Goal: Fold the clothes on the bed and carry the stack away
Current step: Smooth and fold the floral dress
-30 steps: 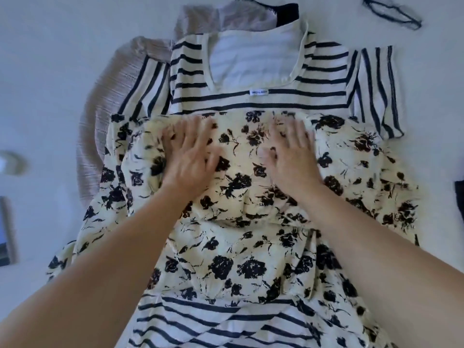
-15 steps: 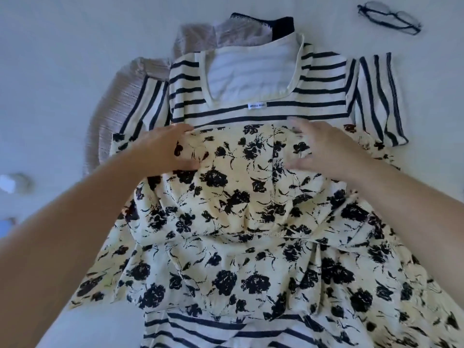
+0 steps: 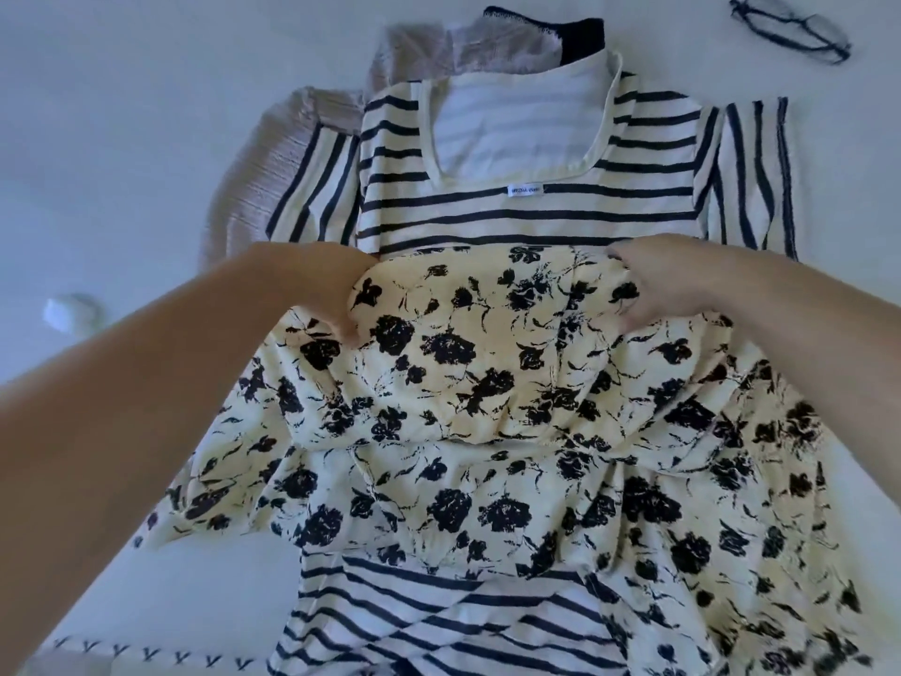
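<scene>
Now both hands, flat before, gripping the floral garment (image 3: 468, 383) top edge.

Matt floral cloth garment (image 3: 487, 431), striped knit top (image 3: 487, 212), ribbed beige fabric (image 3: 253, 178)

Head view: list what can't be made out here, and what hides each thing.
- Floral garment: its lower right runs off the frame edge, so its full shape is unknown.
- Striped top: its middle is covered by the floral garment.
- Beige garment and dark garment: mostly buried under the striped top.
- Left hand, right hand: fingertips tucked into floral fabric.
- Neck label: print too blurred to read.
</scene>
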